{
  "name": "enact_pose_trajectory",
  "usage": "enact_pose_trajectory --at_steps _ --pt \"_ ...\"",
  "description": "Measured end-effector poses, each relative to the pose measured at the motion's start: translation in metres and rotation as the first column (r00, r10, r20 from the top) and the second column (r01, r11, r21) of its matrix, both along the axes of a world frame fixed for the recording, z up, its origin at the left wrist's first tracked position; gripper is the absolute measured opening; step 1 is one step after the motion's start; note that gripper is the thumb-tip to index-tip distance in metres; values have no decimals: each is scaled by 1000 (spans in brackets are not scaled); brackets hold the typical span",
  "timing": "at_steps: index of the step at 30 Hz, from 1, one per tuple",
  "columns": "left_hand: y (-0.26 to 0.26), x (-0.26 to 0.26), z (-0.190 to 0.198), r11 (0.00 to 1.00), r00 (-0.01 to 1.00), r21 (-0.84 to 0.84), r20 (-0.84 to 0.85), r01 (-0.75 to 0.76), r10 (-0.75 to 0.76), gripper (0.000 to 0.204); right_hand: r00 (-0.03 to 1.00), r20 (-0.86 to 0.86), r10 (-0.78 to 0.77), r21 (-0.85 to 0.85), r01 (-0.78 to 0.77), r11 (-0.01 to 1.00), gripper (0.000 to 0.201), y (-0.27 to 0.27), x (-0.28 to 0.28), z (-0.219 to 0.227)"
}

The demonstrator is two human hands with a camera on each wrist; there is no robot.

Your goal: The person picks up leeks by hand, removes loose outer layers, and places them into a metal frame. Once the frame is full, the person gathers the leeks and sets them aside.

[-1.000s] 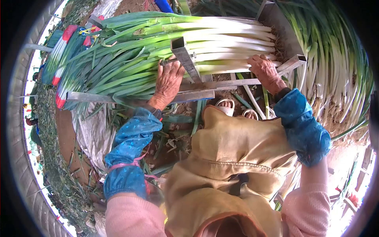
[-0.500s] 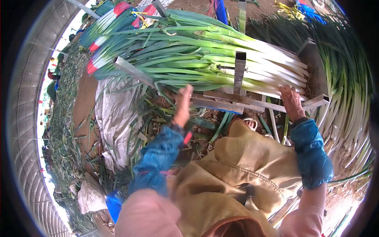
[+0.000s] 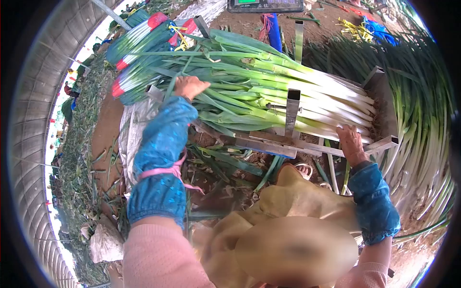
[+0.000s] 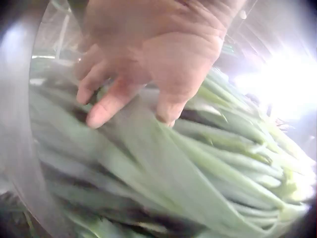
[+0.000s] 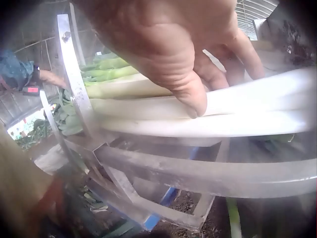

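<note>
A thick pile of long green onions lies in a metal frame, white root ends toward its end plate on the right. My left hand is over the green leaves at the left; in the left wrist view its fingers reach down into them, a broad leaf passing between index finger and thumb. Near the root ends, my right hand rests on the nearest white stalks. Its thumb presses a stalk from the near side while the fingers lie across the top.
More green onions are heaped beyond the end plate. Bundles tied with red tape lie at the far left. A scale display stands at the back, near yellow and blue twine. Leaf scraps and a white sack cover the ground.
My left hand left the frame's near bar, swung left and came onto the leaves. The right hand stays on the white stalks. The head view has shifted, bringing the scale display in.
</note>
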State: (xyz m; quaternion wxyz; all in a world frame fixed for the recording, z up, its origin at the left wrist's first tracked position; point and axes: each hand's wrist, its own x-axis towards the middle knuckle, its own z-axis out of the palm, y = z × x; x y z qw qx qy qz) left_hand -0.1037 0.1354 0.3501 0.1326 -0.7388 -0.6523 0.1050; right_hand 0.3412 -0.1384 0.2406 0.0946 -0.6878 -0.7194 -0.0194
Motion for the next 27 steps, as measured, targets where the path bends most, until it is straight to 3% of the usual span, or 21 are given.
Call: enact_pose_trajectory --at_steps 2,4,7,9,11,14,16,18,19,21,22,23,24,26,27 --pt "12 -2 51 970 996 -229 -38 -83 77 56 1000 25 -3 -15 4 1000 15 3 4 -3" --pt "45 -32 73 950 983 -313 168 -20 76 49 1000 15 -19 -21 19 1000 14 2 5 -1" --pt "56 -12 102 916 925 -182 67 -356 373 41 999 -47 -20 -55 18 998 14 0 -1 10" --pt "60 -47 95 999 992 -49 124 -2 8 35 998 -68 -19 -63 15 998 14 1 -1 12" --pt "75 -41 110 931 910 -280 275 -232 309 25 998 -61 -23 -53 19 998 14 3 1 8" --pt "86 -51 113 956 943 -166 195 -241 271 33 995 -102 -8 -19 6 1000 14 4 0 7" --pt "83 -50 121 973 893 -66 387 -221 229 31 994 -113 5 38 -1 999 14 1 -3 13" --pt "74 -28 134 952 768 -75 575 -296 283 33 997 -78 0 23 2 1000 15 3 -4 15" --pt "74 -25 137 979 854 -56 481 -196 199 36 999 -39 -6 -21 6 1000 15 6 -2 12" --pt "86 -1 107 964 855 210 458 163 -244 38 998 -61 2 -55 -5 998 15 8 0 10" --pt "87 16 84 824 806 438 299 359 -511 39 993 -120 14 -46 -19 999 14 8 2 11" --pt "78 29 68 801 781 398 265 446 -566 36 984 -179 28 -39 -35 999 14 6 3 12" --pt "72 32 52 774 750 351 236 527 -618 33 987 -159 17 -66 -27 997 15 5 2 14" --pt "95 -3 7 915 884 164 241 369 -400 25 992 -123 -11 -111 -3 994 16 9 -1 19" --pt "117 -26 -23 963 930 191 278 191 -240 23 999 -49 -6 -91 1 996 19 9 -7 27"
